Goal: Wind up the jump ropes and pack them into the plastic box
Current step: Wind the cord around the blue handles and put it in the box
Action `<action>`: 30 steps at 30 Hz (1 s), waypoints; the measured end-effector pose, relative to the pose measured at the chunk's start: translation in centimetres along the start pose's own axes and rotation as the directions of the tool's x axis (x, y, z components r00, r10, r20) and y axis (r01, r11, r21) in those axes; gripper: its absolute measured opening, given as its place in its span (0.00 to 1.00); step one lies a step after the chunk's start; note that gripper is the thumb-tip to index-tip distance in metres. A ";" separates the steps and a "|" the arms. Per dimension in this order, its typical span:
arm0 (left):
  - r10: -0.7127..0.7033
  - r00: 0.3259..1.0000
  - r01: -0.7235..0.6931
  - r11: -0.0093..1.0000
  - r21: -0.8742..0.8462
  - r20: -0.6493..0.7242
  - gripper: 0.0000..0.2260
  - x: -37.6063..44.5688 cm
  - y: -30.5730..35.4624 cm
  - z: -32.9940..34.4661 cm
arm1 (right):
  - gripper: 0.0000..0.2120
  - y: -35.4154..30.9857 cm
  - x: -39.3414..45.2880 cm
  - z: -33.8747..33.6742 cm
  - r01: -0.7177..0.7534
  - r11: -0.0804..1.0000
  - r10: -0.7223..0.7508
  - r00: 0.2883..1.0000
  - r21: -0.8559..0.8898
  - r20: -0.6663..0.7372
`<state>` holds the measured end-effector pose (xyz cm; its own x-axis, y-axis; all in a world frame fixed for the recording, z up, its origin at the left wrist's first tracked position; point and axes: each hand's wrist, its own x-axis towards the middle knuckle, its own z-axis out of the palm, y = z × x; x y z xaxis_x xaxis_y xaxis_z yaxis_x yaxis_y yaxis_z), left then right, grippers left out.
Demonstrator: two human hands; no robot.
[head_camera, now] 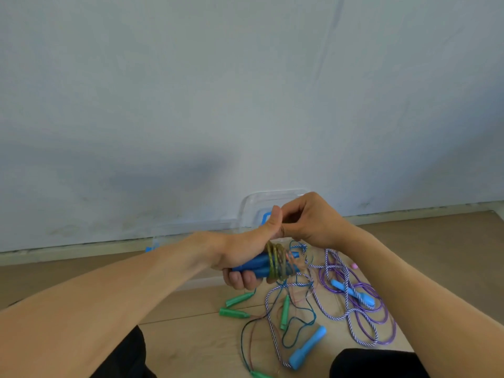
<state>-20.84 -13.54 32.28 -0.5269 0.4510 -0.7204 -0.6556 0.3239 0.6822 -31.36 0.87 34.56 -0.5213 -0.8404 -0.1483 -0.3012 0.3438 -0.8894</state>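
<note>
First rope nearly wound, the rest still loose on the floor

From the head cam: my left hand is gripping the dark blue handles, my right hand is pinching the yellow-green rope as I'm coiling it (several tangled ropes are waiting); plastic box is sitting behind, against the wall.

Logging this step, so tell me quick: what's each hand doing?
Left hand: grips the blue handles.
Right hand: pinches the rope being wound round them.
</note>
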 end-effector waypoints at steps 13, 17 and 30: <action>0.222 0.925 -0.356 0.791 -0.497 -0.308 0.31 -1.5 1.0 -1.0 | 0.05 0.5 0.8 -1.0 -0.054 0.996 0.055 0.998 0.073 -0.017; 0.096 0.908 -0.331 0.761 -0.558 -0.408 0.26 -2.0 0.8 -2.0 | 0.06 0.5 0.5 -0.9 -0.145 0.982 0.151 0.988 0.121 -0.043; -0.025 0.880 -0.298 0.748 -0.593 -0.475 0.30 -1.4 0.0 -2.7 | 0.14 -1.2 0.1 1.6 0.131 0.760 -0.056 0.989 -0.636 0.137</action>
<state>-21.59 -16.34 32.96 -0.7039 -0.0064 -0.7103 -0.6538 -0.3851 0.6514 -29.81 -0.30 34.90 -0.3896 -0.9077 -0.1560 -0.8053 0.4179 -0.4205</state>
